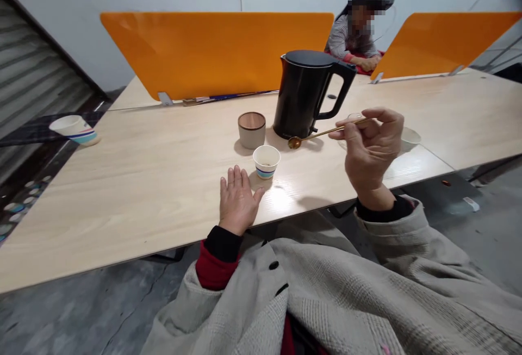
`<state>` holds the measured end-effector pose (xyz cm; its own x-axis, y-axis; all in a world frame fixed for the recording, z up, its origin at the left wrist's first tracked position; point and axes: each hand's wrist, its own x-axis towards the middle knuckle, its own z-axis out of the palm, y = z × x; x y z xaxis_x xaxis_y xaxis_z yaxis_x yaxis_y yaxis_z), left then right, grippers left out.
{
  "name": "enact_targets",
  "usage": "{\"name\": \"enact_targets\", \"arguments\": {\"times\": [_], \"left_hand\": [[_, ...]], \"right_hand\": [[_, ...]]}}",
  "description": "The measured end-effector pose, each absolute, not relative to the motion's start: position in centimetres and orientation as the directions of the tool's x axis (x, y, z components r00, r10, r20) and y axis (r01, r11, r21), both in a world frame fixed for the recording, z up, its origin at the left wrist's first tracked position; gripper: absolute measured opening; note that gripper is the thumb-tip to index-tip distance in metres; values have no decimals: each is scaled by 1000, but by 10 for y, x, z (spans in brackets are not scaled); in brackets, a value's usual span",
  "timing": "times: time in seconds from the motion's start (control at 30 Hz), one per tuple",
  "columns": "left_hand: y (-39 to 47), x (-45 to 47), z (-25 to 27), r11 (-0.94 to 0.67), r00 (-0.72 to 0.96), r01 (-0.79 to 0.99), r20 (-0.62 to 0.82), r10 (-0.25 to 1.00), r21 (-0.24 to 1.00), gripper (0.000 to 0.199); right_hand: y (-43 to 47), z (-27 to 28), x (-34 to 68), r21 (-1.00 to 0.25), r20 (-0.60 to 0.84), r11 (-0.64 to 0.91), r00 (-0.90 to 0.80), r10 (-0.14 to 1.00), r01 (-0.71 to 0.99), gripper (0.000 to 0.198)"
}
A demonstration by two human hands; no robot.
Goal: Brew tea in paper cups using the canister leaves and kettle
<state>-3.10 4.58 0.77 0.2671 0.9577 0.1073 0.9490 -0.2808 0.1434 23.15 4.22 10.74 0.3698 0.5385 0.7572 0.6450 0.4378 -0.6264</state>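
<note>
My right hand [372, 151] is closed on the thin handle of a long gold spoon [316, 135], held up over the table. The spoon's bowl points left, in front of the black electric kettle [299, 94]. My left hand [239, 200] lies flat on the table with fingers stretched out, just left of a small paper cup [267, 162] with blue stripes. A little something dark shows inside that cup. Behind it stands a grey cup with a brown inside [252, 129], close to the kettle's left side. Partly hidden behind my right hand is a clear vessel [346, 140].
Another striped paper cup [73, 129] sits at the table's left edge. A pale bowl-like cup [410, 138] is right of my right hand. Orange dividers [220, 53] run along the back of the wooden table [155, 181]. A person [354, 39] sits beyond the gap between them.
</note>
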Motion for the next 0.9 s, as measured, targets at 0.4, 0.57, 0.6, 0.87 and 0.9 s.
{"name": "enact_targets", "arguments": {"times": [0.4,0.57,0.6,0.87,0.9], "left_hand": [[43,-29,14,-270,264,953,60,963,138,79],[43,-29,11,-273,264,952,80,961,140,79],[43,-29,11,-271,262,952,81,962,141,78],[43,-30,12,-272,266,952,65,962,142,80],[43,-30,12,-273,266,952,67,962,143,80]], "right_hand": [[80,72,180,-424,690,530,-117,714,734,11],[75,73,179,-447,692,526,-93,715,724,13],[74,73,178,-455,693,524,-83,716,720,13],[73,72,173,-534,688,519,-14,725,668,10],[73,72,173,-541,683,520,-15,730,661,10]]}}
